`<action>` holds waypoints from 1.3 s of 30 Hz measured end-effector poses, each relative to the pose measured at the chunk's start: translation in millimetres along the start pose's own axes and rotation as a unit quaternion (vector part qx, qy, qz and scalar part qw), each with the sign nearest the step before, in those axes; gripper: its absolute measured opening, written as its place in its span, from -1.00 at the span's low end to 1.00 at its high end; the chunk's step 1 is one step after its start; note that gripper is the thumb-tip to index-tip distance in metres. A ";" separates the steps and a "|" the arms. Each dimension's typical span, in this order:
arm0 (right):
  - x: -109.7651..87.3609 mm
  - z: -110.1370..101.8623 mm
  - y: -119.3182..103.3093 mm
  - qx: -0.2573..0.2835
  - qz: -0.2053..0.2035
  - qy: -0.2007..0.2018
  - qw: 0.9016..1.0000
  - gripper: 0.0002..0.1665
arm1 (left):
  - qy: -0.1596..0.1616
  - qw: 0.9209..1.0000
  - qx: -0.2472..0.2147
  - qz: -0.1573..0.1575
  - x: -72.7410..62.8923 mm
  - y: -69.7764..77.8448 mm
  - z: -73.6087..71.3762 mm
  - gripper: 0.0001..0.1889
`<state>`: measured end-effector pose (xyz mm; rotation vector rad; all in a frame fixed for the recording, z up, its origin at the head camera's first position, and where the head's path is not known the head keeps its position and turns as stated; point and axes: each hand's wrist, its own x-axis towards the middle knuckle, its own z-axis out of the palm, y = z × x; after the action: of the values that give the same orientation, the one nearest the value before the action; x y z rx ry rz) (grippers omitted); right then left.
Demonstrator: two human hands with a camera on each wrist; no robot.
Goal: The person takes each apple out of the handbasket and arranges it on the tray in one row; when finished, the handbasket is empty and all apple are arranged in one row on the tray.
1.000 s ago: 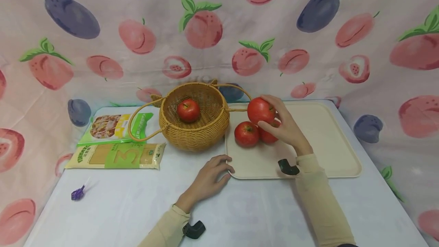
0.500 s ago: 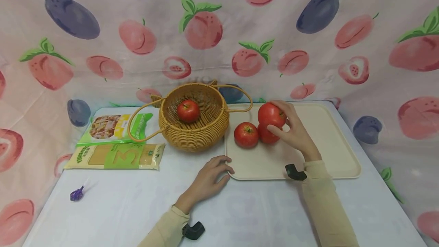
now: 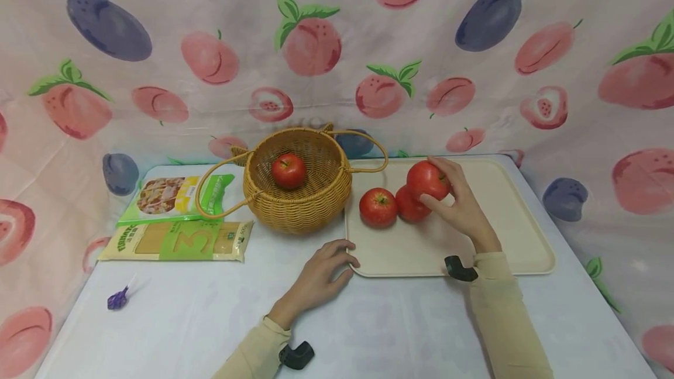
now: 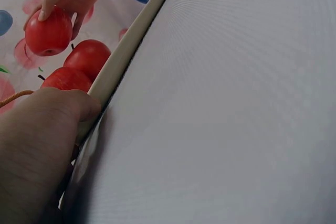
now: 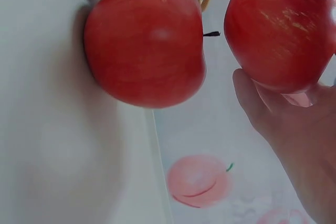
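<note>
Over the tray (image 3: 508,215), right fingers (image 3: 447,168) hold an apple (image 3: 424,180) (red).

The tray (image 3: 518,221) offers passage at right; two apples (image 3: 378,208) crowd its left half.

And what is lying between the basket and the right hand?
In the head view, one apple and a second apple lie on the tray between the basket and the right hand, which holds another apple.

Green packet (image 3: 176,196), noodle packet (image 3: 176,241), lollipop (image 3: 118,299)
</note>
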<state>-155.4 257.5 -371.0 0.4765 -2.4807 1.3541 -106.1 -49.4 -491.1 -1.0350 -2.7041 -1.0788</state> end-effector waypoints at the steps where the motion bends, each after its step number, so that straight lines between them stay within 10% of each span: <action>1: -0.7 -0.7 0.4 -0.001 0.002 0.001 1.000 -0.15 | 0.001 1.000 0.001 0.000 -0.1 0.4 -0.1 -0.86; 39: -16.4 -28.4 37.9 -0.059 0.095 -0.009 0.994 -0.16 | 0.001 1.000 -0.009 0.004 0.3 1.3 -1.5 -0.86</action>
<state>-153.8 303.3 -391.3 0.2317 -2.6584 1.2637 -105.9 -49.5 -489.1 -1.0443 -2.6911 -1.1049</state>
